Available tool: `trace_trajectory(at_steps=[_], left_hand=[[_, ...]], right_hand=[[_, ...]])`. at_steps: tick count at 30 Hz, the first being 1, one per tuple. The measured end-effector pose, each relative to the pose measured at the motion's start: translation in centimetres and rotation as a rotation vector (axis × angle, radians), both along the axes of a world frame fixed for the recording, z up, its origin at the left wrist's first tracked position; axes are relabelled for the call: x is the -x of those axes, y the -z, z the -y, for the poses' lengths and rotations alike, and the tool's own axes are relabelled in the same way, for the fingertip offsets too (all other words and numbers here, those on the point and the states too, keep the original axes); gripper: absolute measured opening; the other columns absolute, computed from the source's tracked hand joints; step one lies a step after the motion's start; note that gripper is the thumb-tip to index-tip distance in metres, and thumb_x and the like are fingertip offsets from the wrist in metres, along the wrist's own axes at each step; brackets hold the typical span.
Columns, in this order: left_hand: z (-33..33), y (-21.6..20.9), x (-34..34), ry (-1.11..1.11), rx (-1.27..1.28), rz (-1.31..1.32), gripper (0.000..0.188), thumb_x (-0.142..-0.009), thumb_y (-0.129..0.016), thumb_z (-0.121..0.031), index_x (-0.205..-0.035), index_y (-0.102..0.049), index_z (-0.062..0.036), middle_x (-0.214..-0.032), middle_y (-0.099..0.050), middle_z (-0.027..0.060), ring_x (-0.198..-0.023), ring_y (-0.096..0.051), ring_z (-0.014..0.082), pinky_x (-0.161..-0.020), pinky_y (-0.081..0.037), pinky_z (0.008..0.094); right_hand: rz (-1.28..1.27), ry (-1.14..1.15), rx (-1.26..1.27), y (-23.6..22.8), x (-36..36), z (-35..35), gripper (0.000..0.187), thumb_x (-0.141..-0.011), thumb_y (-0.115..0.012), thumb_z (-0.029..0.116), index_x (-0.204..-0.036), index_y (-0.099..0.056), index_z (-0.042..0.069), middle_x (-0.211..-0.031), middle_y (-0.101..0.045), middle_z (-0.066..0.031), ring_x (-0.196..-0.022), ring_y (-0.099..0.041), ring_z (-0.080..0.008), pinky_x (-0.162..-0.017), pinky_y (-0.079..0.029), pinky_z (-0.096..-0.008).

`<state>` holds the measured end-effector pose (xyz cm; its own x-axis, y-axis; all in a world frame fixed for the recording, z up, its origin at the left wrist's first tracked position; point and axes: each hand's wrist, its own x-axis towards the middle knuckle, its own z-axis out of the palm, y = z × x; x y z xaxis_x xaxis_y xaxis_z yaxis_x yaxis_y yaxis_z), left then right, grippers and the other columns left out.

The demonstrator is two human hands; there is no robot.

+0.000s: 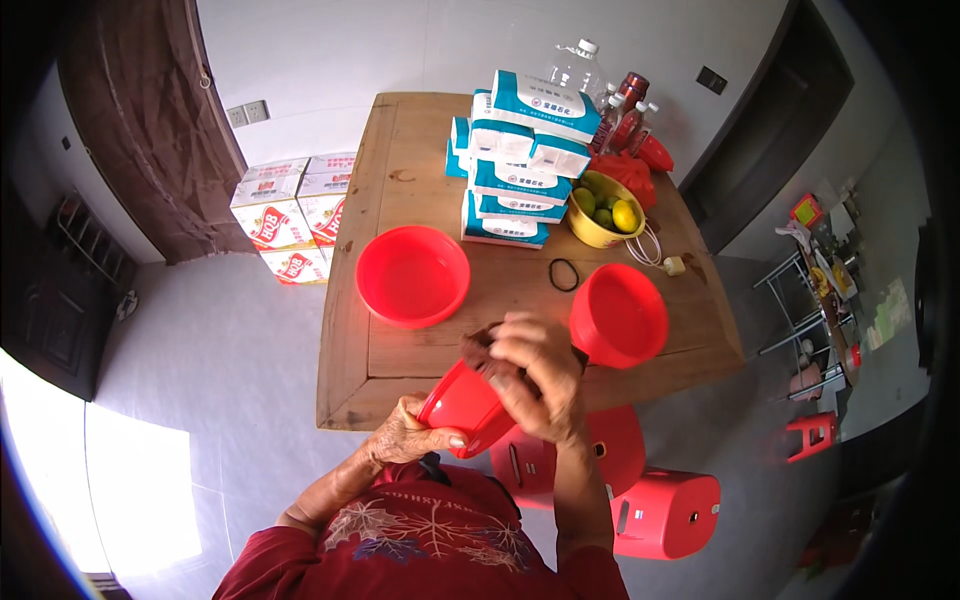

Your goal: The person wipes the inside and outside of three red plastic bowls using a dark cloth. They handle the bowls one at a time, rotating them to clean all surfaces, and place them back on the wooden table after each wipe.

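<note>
My left hand (412, 434) grips the side of a tilted red plastic bowl (462, 405) just over the table's near edge. In my right hand (540, 375) is a bunched brown cloth (480, 350), held against the bowl's upper rim; the fingers are curled and slightly blurred. A second red bowl (413, 277) sits upright on the table to the left. To the right of my hands stands a third red container (620, 316), which seems to rest bottom up. A thin black band (563, 275) lies between these two.
On the wooden table (400, 150) are stacked tissue packs (520, 180), a yellow bowl (592, 234) of green and yellow fruit, a white cable (650, 248) and bottles (610, 115). Cartons (280, 225) stand left on the floor. Red stools (665, 515) are below the near edge.
</note>
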<state>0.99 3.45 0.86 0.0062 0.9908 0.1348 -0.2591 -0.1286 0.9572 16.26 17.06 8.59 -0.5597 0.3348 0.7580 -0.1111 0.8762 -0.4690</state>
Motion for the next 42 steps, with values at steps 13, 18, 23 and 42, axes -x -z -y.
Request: trace_trajectory(at_steps=[13, 18, 23, 42], left_hand=[[-1.2, 1.7, -0.3, -0.144, -0.01, 0.678, 0.071, -0.082, -0.066, -0.04, -0.136, -0.033, -0.0076, -0.132, -0.046, 0.0106, -0.119, -0.047, 0.0265, -0.095, -0.043, 0.0495], [-3.0, 0.9, -1.1, -0.231, -0.02, 0.785, 0.057, -0.088, -0.059, -0.037, -0.132, -0.039, -0.007, -0.126, -0.05, 0.0096, -0.114, -0.052, 0.0244, -0.095, -0.044, 0.0458], [-3.3, 0.8, -2.2, -0.214, -0.02, 0.678, 0.037, -0.09, -0.058, -0.026, -0.12, -0.051, -0.0059, -0.117, -0.057, 0.0074, -0.106, -0.055, 0.0193, -0.092, -0.047, 0.0384], [-2.5, 0.7, -2.2, -0.269, 0.188, -0.146, 0.071, -0.095, -0.006, -0.053, -0.125, -0.045, -0.0017, -0.117, -0.054, 0.0142, -0.113, -0.05, 0.0213, -0.099, -0.04, 0.0338]], right_hand=[[-0.54, -0.219, 1.389, 9.6, -0.1, 1.1, 0.063, -0.092, -0.045, 0.046, -0.136, -0.029, 0.004, -0.126, -0.045, -0.0074, -0.113, -0.045, -0.0178, -0.098, -0.036, -0.0347], [-0.395, 0.075, 0.649, 9.8, 1.1, 3.5, 0.053, -0.093, -0.044, 0.028, -0.138, -0.026, 0.006, -0.131, -0.038, -0.0111, -0.117, -0.039, -0.0214, -0.102, -0.029, -0.0388], [-0.09, 0.439, 0.068, 8.1, 1.1, 5.0, 0.036, -0.086, -0.055, 0.01, -0.12, -0.05, 0.002, -0.126, -0.043, -0.0193, -0.117, -0.039, -0.0341, -0.098, -0.03, -0.0447], [0.243, 0.321, -0.289, 1.9, 2.9, 5.0, 0.023, -0.07, -0.063, 0.013, -0.092, -0.059, 0.006, -0.099, -0.055, -0.004, -0.084, -0.05, -0.0245, -0.073, -0.039, -0.0374]])
